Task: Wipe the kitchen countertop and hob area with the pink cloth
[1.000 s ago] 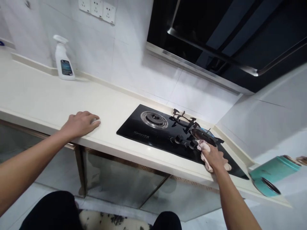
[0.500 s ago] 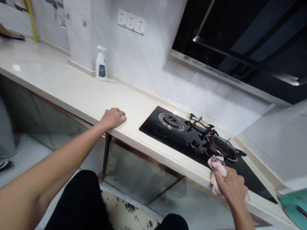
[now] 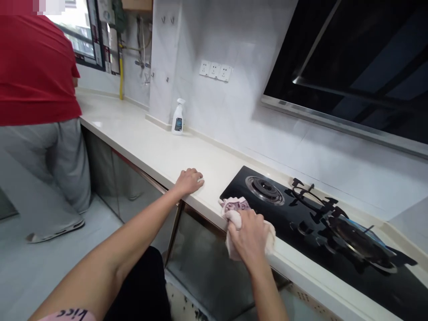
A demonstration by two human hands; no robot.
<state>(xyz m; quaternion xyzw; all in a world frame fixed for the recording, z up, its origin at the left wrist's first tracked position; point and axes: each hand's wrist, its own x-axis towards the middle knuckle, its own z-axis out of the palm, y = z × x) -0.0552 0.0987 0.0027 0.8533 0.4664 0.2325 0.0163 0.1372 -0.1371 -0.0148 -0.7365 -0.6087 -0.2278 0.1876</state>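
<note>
My right hand [image 3: 250, 235] is closed on a pale pink cloth [image 3: 234, 210] and presses it onto the front left corner of the black glass gas hob [image 3: 287, 214]. My left hand [image 3: 189, 181] rests palm down on the cream countertop [image 3: 140, 142], near its front edge and left of the hob, holding nothing. The hob has a bare left burner [image 3: 265, 191] and a black pan support [image 3: 312, 198] sitting askew between the burners. A dark pan [image 3: 359, 243] sits over the right burner.
A white spray bottle [image 3: 178, 117] stands by the tiled wall at the back of the counter. A black range hood [image 3: 351, 62] hangs above the hob. A person in a red shirt [image 3: 35, 71] stands at the counter's far left. Glass-fronted cabinets [image 3: 200, 258] lie below.
My right hand has slid the cloth leftward along the hob's front edge, from the right burner side to the left corner. The view has swung left, revealing the other person. My left hand stayed put.
</note>
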